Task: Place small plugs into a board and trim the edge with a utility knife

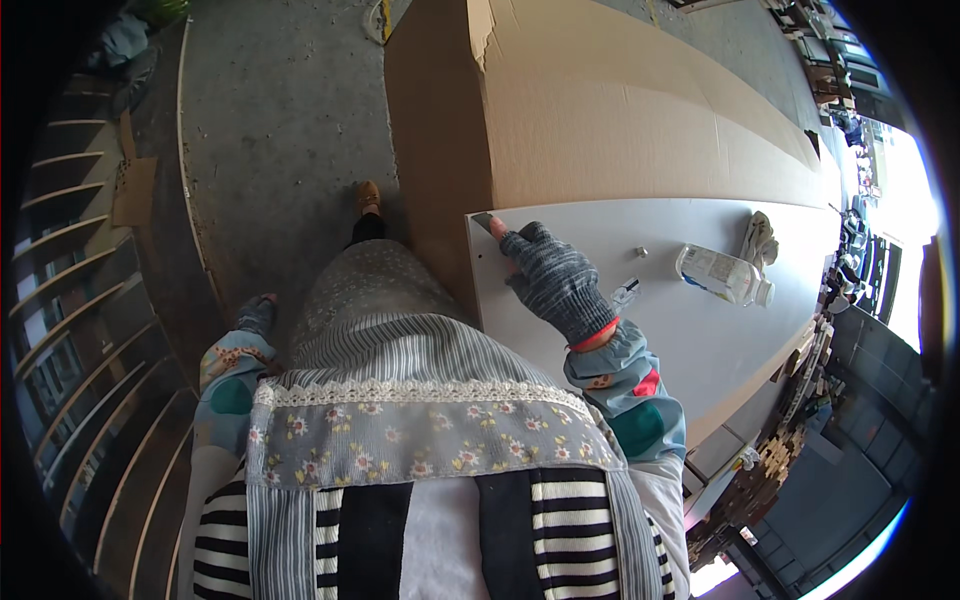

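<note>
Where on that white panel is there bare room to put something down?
A wide bare patch on the white panel lies below the clear bottle in the picture, beside the right sleeve. A smaller one sits between the right hand and the small knob-like piece. It's crowded toward the panel's right end, where the bottle and pale bundle lie close together.

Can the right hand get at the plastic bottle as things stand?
Probably yes: the right hand is at the same white panel as the plastic bottle, with seemingly only a small pale item and shiny piece between.
</note>
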Tool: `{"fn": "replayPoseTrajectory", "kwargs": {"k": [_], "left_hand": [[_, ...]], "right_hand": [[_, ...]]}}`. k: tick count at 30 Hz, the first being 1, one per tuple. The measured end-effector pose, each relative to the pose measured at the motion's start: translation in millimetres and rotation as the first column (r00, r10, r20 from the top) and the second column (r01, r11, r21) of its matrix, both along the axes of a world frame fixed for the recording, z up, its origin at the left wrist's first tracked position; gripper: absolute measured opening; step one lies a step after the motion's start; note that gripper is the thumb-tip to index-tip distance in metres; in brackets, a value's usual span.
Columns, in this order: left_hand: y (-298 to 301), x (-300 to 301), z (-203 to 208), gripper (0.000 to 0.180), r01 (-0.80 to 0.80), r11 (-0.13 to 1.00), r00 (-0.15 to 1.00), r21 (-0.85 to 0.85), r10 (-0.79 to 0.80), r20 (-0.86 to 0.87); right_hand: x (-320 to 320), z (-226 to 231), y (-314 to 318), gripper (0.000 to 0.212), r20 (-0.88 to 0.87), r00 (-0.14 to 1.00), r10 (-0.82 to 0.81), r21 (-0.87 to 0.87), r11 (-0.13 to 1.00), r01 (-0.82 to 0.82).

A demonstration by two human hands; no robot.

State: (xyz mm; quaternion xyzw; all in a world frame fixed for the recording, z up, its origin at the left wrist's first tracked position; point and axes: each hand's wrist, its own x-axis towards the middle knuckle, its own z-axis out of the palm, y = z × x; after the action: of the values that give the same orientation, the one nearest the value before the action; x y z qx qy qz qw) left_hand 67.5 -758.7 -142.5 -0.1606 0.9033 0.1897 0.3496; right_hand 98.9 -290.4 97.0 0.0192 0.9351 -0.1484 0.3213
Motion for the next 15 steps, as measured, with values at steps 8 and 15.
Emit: {"fn": "replayPoseTrajectory", "kwargs": {"k": [8,15], "left_hand": [[-8.6,12.2,-11.8,0.032,-0.007,1.0,1.0,0.019,0.007,0.008],[-22.9,18.0,-20.8,0.032,-0.006,0.999,1.0,0.046,0.006,0.002]], "right_hand": [[-2.8,1.5,-2.0,0.058,0.031,1.0,0.001,0.031,1.0,-0.002],[7.2,-0.6,2.4,0.06,0.004,1.0,-0.007,0.037,0.999,0.007]]}}
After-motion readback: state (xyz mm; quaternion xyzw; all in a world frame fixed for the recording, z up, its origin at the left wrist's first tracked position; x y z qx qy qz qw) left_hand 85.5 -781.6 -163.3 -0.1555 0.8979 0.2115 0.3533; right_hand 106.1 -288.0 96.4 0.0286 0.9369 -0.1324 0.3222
